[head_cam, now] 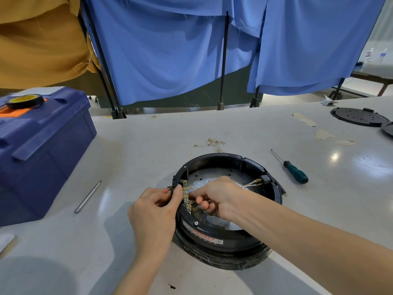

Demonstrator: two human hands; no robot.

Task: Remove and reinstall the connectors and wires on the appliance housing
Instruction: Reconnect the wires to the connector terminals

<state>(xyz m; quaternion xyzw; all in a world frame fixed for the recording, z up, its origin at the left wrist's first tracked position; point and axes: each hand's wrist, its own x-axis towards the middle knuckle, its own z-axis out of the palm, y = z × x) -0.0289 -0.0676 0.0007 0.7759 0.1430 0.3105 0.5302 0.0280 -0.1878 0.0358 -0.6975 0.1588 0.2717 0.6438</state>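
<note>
A round black appliance housing (228, 241) sits on the white table, its open side up, with a metal plate inside. A row of brass terminals (187, 199) lines its left inner wall. My left hand (156, 206) grips the housing's left rim beside the terminal block. Reaching inside, my right hand (214, 194) pinches a connector at the terminals; its fingertips hide the connector. White wires with brass connectors (252, 184) lie at the right inner wall near a small black block. A loose bundle of wires (214, 144) lies on the table behind the housing.
A green-handled screwdriver (294, 170) lies right of the housing. A slim metal tool (88, 196) lies to its left. A blue toolbox (40, 150) with a tape roll (25, 101) stands at far left. Black round covers (359, 117) rest at back right. Blue curtains hang behind.
</note>
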